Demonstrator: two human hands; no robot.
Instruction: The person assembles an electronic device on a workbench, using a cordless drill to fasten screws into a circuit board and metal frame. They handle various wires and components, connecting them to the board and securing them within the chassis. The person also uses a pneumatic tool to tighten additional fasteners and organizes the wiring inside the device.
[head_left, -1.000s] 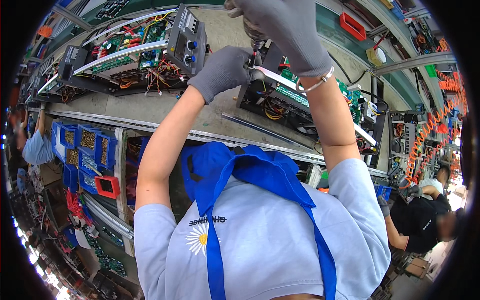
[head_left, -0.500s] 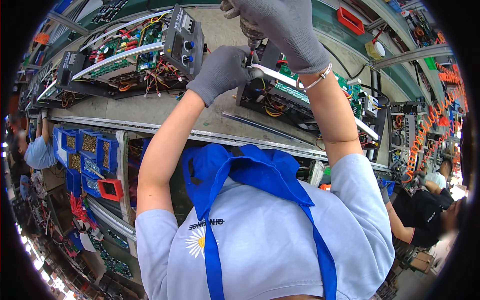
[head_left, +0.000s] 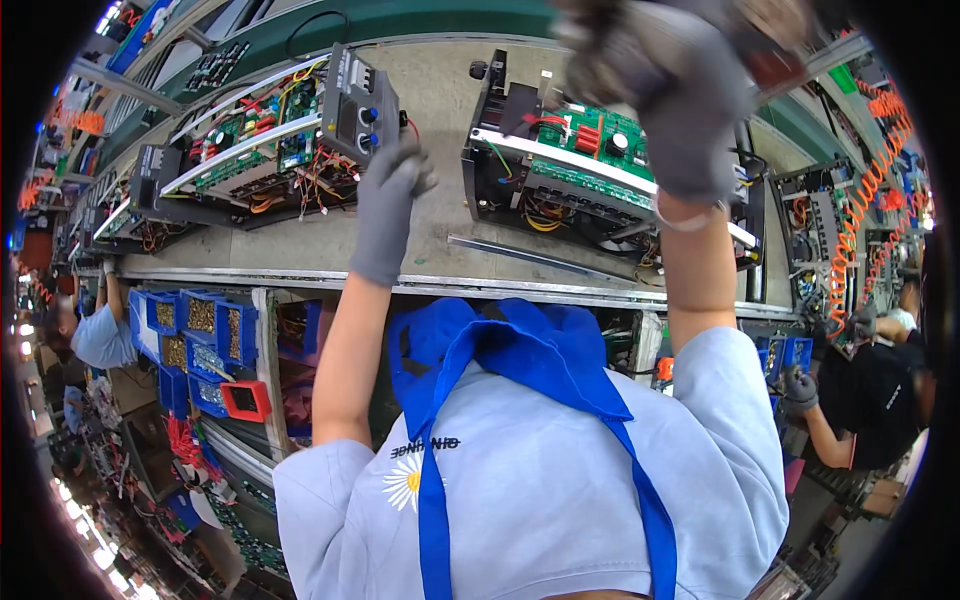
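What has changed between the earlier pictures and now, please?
The left hand has come off the left end of the white rail and moved left, near the neighbouring dark panel. The right hand has swung right, away from that end; blur hides its grip. The rail and the loose metal strip stayed in place.

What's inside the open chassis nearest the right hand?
Green circuit board, red components, yellow wires. The right hand covers part of it; what's behind can't be seen.

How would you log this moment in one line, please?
left hand beside knobbed front panel | right hand blurred over open chassis, grip unclear | metal strip on bench
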